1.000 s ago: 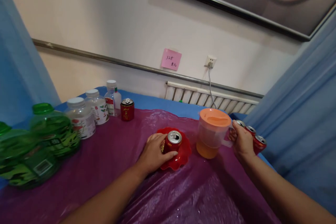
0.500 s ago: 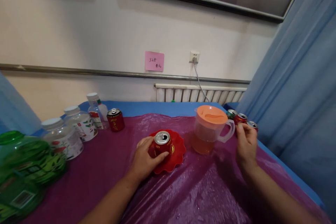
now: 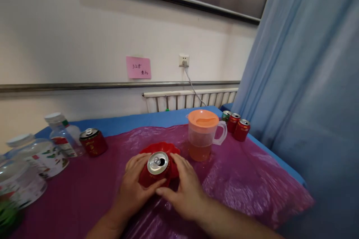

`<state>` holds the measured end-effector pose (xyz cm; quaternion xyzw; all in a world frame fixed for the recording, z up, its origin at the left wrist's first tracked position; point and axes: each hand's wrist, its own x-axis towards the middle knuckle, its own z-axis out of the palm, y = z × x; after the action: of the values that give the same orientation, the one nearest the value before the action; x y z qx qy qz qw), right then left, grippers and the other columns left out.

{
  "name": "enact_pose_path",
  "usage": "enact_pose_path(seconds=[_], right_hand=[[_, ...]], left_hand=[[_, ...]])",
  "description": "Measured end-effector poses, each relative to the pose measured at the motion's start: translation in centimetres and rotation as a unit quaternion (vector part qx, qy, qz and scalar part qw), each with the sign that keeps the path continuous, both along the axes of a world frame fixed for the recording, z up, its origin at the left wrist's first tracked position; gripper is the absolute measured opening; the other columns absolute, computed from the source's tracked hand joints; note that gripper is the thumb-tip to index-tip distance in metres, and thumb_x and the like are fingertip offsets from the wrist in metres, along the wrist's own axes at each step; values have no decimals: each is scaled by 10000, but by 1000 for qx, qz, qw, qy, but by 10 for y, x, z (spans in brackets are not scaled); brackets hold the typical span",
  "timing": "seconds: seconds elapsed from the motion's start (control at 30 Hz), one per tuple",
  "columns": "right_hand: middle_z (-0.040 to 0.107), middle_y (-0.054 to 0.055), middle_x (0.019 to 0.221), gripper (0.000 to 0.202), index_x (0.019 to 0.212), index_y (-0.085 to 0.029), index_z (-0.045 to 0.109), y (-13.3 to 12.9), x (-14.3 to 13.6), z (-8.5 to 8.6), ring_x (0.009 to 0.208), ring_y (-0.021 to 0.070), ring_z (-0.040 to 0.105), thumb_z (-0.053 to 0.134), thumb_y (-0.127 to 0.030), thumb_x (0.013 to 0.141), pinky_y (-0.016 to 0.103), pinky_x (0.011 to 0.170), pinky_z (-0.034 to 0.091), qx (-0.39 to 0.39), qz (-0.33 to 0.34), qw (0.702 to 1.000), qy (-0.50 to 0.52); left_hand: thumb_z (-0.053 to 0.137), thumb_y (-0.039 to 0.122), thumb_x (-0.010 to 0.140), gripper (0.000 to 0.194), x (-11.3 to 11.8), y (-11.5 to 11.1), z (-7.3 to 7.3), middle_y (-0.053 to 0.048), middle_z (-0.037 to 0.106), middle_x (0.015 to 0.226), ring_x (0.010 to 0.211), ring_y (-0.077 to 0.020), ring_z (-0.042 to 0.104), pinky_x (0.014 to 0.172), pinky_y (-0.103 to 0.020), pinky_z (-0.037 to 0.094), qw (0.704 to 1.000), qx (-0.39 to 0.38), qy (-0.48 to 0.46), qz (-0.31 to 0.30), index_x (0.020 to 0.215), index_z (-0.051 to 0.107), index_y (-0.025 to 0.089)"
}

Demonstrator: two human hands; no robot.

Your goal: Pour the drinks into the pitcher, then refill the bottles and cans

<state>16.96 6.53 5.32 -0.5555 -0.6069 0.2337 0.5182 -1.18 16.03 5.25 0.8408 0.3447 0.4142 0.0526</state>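
An opened red soda can (image 3: 155, 178), its silver top up, stands upright between my two hands over a red scalloped plate (image 3: 165, 146). My left hand (image 3: 134, 185) is wrapped round the can's left side. My right hand (image 3: 187, 188) curves round its right side, and the two thumbs come close together in front. The hands and the can hide the near part of the plate, so I cannot tell whether the can's base touches it. Behind and to the right stands a clear pitcher (image 3: 199, 138) with an orange lid and orange liquid low inside.
A row of cans (image 3: 241, 130) stands at the right rear by a blue curtain (image 3: 303, 82). On the left are another red can (image 3: 94, 142), a clear bottle (image 3: 66, 136) and white-lidded jars (image 3: 42, 157). Purple plastic sheeting (image 3: 238, 179) covers the blue table.
My right hand has moved left from beside the right-hand cans to the can in my left hand. The view has turned right, and the can sits nearer to me, in front of the plate's middle.
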Motion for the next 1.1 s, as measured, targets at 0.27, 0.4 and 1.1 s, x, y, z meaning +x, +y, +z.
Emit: enact_pose_path(seconds=[0.27,0.4,1.1], right_hand=[[698,66,1220,712,1225,-254,622,18,-14,30,1131,313,631,888,-272,564,506,1013,490,-1,-32,999,30],[703,73,1203,651,1221,-243,635,-9,10,27,1105,297,644,866,-267,613,459,993,505,36,-53,998,27],[756,197,999,752,1068,-93,700,-9,319,-45,887,338,689,738,-656,571,453,819,525,-68,-489,869,-5]], left_hand=[[693,577,812,593,-4,10,-7,-87,670,1261,1168,-319,630,1010,-480,535,997,37,14,-59,1327,576,308],[704,729,733,887,-5,10,-8,-103,612,1412,1295,-371,569,1084,-543,484,996,37,43,-64,1479,456,320],[580,424,928,329,-3,12,-4,-87,680,1186,1080,-279,687,976,-469,577,997,59,-13,38,1219,626,277]])
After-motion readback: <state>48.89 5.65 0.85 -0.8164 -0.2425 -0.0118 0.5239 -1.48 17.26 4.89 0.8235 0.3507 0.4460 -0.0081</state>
